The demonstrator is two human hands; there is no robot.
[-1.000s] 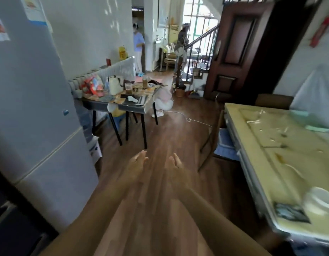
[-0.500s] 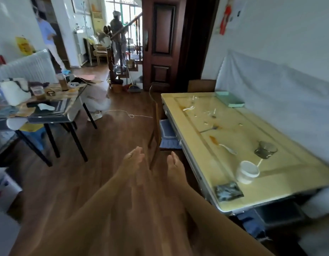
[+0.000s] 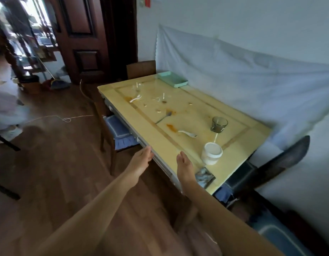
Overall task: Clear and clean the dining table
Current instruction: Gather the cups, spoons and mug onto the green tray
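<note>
Fingers of both hands straight and together, holding nothing: left hand [image 3: 139, 163] has its tips at the left edge of the dining table [image 3: 160, 139], and right hand [image 3: 185, 167] is over the near corner, just left of the white cup [image 3: 211, 153].

Table load, near to far: dark patterned square [image 3: 204, 177], cup, white spoon [image 3: 187, 133], glass [image 3: 218, 124], metal spoon [image 3: 164, 116], orange smears and crumbs, green tray [image 3: 172, 80] at the far end.

Judgement: clearing not yet begun; lift cup and glass first, kept upright, gather the spoons into one vessel, then wipe smears toward a single edge.
</note>
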